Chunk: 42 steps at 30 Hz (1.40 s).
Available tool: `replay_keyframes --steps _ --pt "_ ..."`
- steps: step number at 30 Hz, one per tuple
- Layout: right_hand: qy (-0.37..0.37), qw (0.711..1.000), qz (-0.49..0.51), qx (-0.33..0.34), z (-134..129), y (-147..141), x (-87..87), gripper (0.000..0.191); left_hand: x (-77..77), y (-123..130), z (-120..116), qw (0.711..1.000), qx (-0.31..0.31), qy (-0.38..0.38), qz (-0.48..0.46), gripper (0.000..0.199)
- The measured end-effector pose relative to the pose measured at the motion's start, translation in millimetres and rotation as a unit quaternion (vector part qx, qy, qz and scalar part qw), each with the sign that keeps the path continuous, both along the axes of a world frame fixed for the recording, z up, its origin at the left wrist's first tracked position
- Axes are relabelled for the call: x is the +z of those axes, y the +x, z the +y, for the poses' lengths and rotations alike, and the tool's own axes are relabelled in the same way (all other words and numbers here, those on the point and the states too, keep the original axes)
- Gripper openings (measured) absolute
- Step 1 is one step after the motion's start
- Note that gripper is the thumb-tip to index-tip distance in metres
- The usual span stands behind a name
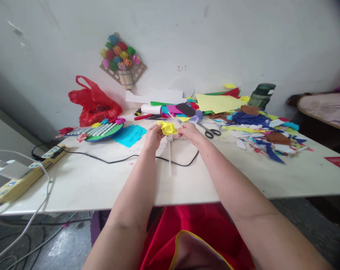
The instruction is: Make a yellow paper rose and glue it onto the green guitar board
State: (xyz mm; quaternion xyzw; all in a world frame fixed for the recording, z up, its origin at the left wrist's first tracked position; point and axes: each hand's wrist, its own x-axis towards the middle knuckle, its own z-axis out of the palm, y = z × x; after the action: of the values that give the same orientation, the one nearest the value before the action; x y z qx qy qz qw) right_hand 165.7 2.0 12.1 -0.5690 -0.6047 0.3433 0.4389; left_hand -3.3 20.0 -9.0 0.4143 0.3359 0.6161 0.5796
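Observation:
A yellow folded-paper flower (pixel 169 128) is up between my two hands over the middle of the table. My left hand (pixel 154 137) has its fingers closed on the flower's left edge. At the right edge, the fingertips of my right hand (pixel 190 133) are pinched together against the paper. Just below the flower, a thin translucent white stick (pixel 170 159) points toward me from a small pale piece that is partly hidden. A black cable (pixel 108 162) runs across the table to this spot, passing the stick.
Scissors (pixel 209 131) and a heap of paper scraps (pixel 260 127) lie to the right. Blue paper sheets (pixel 129 135), a decorated green board (pixel 105 131) and a red plastic bag (pixel 95 105) are left. A power strip (pixel 29 174) sits at the left edge; a green bottle (pixel 261 96) stands behind.

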Motion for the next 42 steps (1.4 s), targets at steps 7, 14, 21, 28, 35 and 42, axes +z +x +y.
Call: replay_keyframes --steps 7,14,21,28,35,42 --pt "0.05 0.998 -0.044 -0.018 2 6 3.7 0.013 9.1 0 -14 0.998 -0.051 -0.011 0.035 0.044" --pt "0.089 0.994 -0.058 0.006 2 4 4.1 0.021 8.6 0 -17 0.995 -0.071 -0.014 0.066 0.049" --pt "0.112 0.992 -0.052 -0.035 2 5 6.2 0.019 11.9 -3 -22 0.986 -0.142 -0.005 0.082 0.042" --pt "0.155 0.987 -0.048 -0.011 0 4 7.0 0.023 8.9 -8 -13 0.978 -0.163 -0.007 0.131 0.071" --pt "0.151 0.982 -0.116 -0.006 -3 -2 6.4 0.022 9.5 -6 -15 0.98 -0.084 0.016 0.179 0.056" --pt "0.179 0.971 -0.159 -0.006 -5 -8 6.5 0.03 14.5 -1 -21 0.972 -0.09 0.036 0.214 0.03"
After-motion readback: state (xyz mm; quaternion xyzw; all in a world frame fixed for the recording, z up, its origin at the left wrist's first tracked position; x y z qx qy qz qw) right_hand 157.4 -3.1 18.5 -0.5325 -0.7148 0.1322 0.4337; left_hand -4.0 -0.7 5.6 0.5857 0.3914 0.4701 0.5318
